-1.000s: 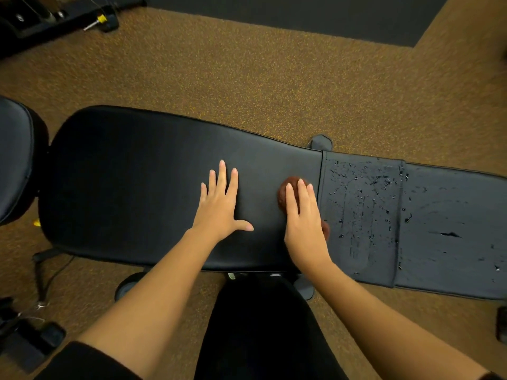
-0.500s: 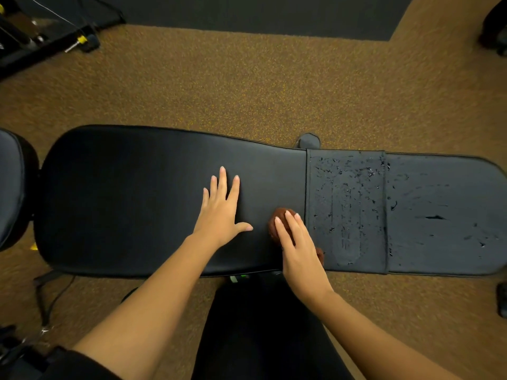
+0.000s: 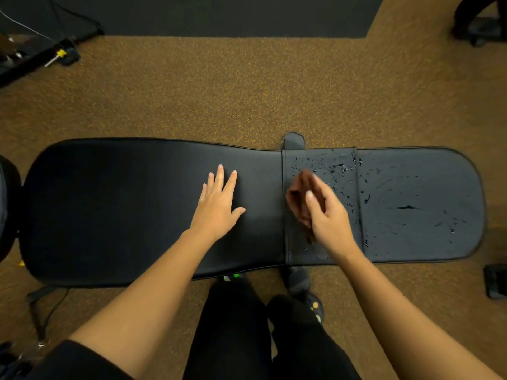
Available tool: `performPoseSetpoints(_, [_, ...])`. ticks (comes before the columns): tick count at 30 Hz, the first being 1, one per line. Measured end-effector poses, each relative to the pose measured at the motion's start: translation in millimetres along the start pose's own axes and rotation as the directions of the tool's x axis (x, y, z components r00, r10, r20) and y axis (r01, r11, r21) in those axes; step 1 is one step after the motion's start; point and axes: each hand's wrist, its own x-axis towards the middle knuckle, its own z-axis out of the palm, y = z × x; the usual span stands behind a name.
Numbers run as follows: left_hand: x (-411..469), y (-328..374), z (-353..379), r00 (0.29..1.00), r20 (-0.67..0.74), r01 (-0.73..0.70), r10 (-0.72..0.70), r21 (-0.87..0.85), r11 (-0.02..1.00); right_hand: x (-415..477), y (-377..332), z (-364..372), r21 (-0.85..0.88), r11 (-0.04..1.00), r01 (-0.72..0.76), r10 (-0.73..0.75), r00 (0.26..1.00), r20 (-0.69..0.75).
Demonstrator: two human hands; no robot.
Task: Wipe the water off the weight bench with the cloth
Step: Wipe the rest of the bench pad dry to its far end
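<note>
The cloth (image 3: 300, 198), brown and bunched, is gripped in the right hand (image 3: 329, 215), with fingers and thumb curled round it, over the narrow middle panel of the bench (image 3: 123, 209). Whether it is pressed to the vinyl or held just above cannot be told. The left hand (image 3: 216, 204) is laid flat on the long pad, fingers straight and spread, nothing held. That long pad is seen to be dry. Water (image 3: 334, 168) is beaded thickly on the far part of the middle panel and along its right seam, and streaks and scattered drops are seen on the end pad to the right. The work is judged well short of finished: the middle panel is only partly cleared and the end pad is not yet wiped. The bench is covered in smooth black vinyl. It is stood on a speckled brown floor (image 3: 247, 91), bordered on the far side by a dark mat (image 3: 219, 15), and black gear (image 3: 41, 56) is seen at the far left.
</note>
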Motion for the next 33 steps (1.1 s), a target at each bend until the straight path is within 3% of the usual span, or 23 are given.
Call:
performPoseSetpoints(3, [6.1,12.5,3.0,0.999,0.031,-0.020,0.018,0.047,0.999,28.0,-6.0,-17.1,-0.027,0.999,0.046,-0.047,0.998,-0.045])
performPoseSetpoints(7, [15.3,35.0,10.7,0.988,0.145,-0.083,0.055,0.201,0.976,56.6,-3.6,-29.1,-0.248,0.955,0.164,-0.175,0.984,-0.023])
performPoseSetpoints(11, [27.4,60.1,16.4,0.985,0.169,-0.093,0.046,0.283,0.955,63.6,17.6,-19.6,-0.445,0.841,0.307,-0.266,0.952,0.155])
performPoseSetpoints(15, [34.3,73.1,21.7,0.984,0.180,-0.041,-0.015,0.301,0.953,70.2,41.3,-10.6,-0.628,0.654,0.422,-0.332,0.906,0.262])
performPoseSetpoints(22, [35.2,75.1,25.4,0.977,0.211,-0.021,-0.033,0.248,0.969,93.9,32.0,8.9,-0.615,0.630,0.474,-0.376,0.879,0.293])
performPoseSetpoints(28, [34.8,74.3,27.0,0.976,0.213,-0.017,-0.033,0.226,0.974,65.7,51.1,-10.7,-0.575,0.517,0.635,-0.451,0.772,0.447])
performPoseSetpoints(33, [35.9,73.7,27.1,0.977,0.213,-0.018,-0.026,0.202,0.979,84.1,47.8,-25.3,-0.613,0.571,0.546,-0.424,0.835,0.349])
